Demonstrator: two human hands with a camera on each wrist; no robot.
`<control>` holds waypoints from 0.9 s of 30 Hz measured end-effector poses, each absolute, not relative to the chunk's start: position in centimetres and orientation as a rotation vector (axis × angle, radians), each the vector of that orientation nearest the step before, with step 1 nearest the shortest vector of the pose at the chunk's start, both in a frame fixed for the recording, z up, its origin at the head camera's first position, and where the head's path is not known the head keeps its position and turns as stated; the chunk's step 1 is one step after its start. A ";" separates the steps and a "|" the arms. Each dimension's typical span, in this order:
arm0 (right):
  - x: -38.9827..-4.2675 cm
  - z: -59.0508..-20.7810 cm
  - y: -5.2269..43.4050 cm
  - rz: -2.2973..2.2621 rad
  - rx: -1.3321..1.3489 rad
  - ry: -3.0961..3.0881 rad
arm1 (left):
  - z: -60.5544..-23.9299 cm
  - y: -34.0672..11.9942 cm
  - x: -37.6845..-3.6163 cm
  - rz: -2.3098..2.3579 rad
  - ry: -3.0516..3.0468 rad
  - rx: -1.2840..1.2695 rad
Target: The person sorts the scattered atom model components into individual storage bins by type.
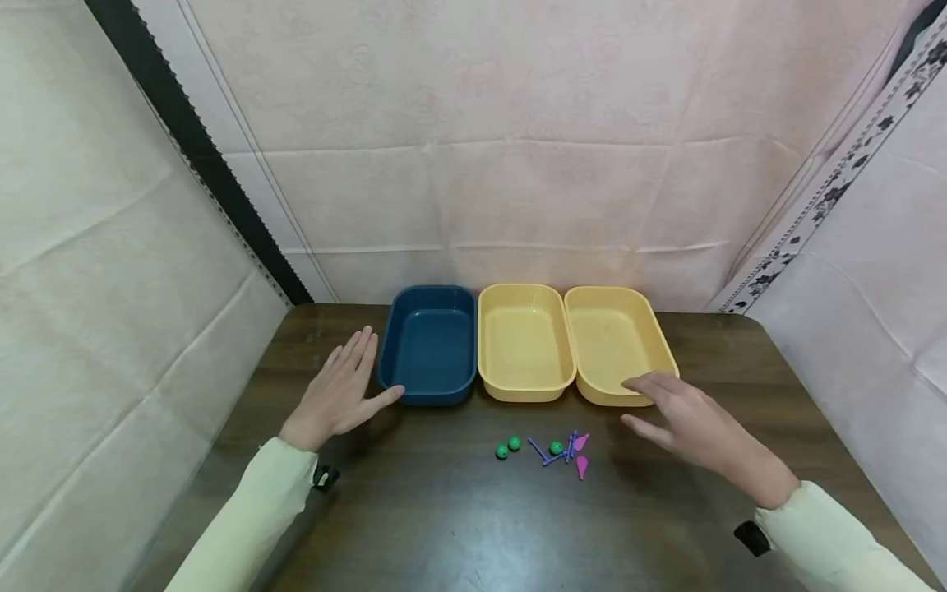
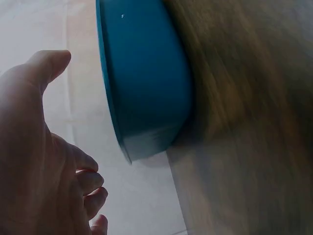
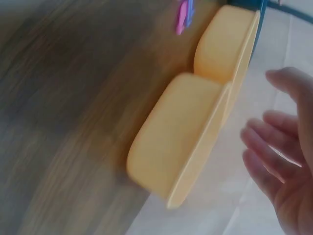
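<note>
Left grip: the left hand (image 1: pixel 336 395) lies flat on the dark wood-grain surface (image 1: pixel 444 510), fingers straight and spread, holding nothing; its thumb tip is at the near left corner of the blue rectangular plastic tray (image 1: pixel 429 345).
Right grip: the right hand (image 1: pixel 684 419) hovers with fingers loosely extended, holding nothing; its fingertips are at the near rim of the right-hand yellow rectangular plastic tray (image 1: pixel 617 341). Whether they touch the rim cannot be told.
Blue tray, appearance: deep, rounded corners, glossy, nothing inside. In the left wrist view the blue tray (image 2: pixel 146 83) shows its outer wall just beside the left hand (image 2: pixel 34 156).
Yellow trays, appearance: same form as the blue one, pale yellow, both with nothing inside. The middle yellow rectangular plastic tray (image 1: pixel 524 341) touches its neighbours on both sides.
Tray position: three in a row at the far edge of the surface, blue at left.
Tray count: one blue, two yellow.
Small pieces: three small green balls (image 1: pixel 514 444), thin purple sticks (image 1: pixel 551 454) in a tangle, count unclear, and two pink petal-shaped pieces (image 1: pixel 582 466), lying between the hands, in front of the trays.
</note>
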State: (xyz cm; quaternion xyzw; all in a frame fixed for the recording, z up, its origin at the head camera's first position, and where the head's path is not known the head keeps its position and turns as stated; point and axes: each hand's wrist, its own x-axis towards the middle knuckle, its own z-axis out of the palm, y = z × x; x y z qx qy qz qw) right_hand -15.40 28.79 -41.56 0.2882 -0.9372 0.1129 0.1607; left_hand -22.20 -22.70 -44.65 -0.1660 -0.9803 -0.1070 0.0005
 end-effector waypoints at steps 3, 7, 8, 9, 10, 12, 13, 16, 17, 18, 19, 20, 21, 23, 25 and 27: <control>-16.1 -41.8 27.5 0.327 0.956 -2.672 | -44.8 -22.2 -22.7 -0.371 -3.084 -0.532; -16.9 -42.3 26.1 0.331 1.096 -2.682 | -45.4 -21.6 -23.4 -0.390 -3.101 -0.526; -17.1 -42.4 25.8 0.330 1.121 -2.687 | -45.6 -21.4 -23.5 -0.393 -3.107 -0.524; -17.2 -42.6 25.6 0.337 1.145 -2.697 | -45.8 -21.3 -23.6 -0.396 -3.112 -0.522; -17.3 -42.7 25.3 0.343 1.172 -2.706 | -45.9 -21.1 -23.7 -0.397 -3.116 -0.522; -17.5 -42.8 24.7 0.365 1.220 -2.728 | -46.1 -20.9 -23.9 -0.400 -3.117 -0.521; -17.7 -42.9 24.4 0.376 1.245 -2.739 | -46.2 -20.8 -24.0 -0.400 -3.116 -0.520; -18.1 -43.2 23.6 0.418 1.321 -2.765 | -46.5 -20.5 -24.1 -0.393 -3.112 -0.511; -18.2 -43.3 23.3 0.429 1.345 -2.771 | -46.6 -20.5 -24.1 -0.389 -3.109 -0.510; -18.3 -43.4 23.1 0.432 1.365 -2.777 | -46.6 -20.4 -24.1 -0.385 -3.107 -0.508; -18.4 -43.5 22.9 0.431 1.384 -2.780 | -46.7 -20.3 -24.2 -0.381 -3.105 -0.507; -18.5 -43.6 22.7 0.429 1.398 -2.788 | -46.8 -20.2 -24.2 -0.379 -3.104 -0.506; -18.6 -43.8 22.5 0.424 1.411 -2.800 | -46.8 -20.2 -24.2 -0.377 -3.103 -0.506; -18.8 -44.1 22.1 0.418 1.426 -2.831 | -46.9 -20.0 -24.3 -0.371 -3.101 -0.509; -18.9 -44.4 21.9 0.414 1.440 -2.861 | -47.0 -19.8 -24.4 -0.369 -3.101 -0.515; -19.0 -44.7 21.7 0.415 1.454 -2.885 | -47.1 -19.7 -24.5 -0.367 -3.101 -0.523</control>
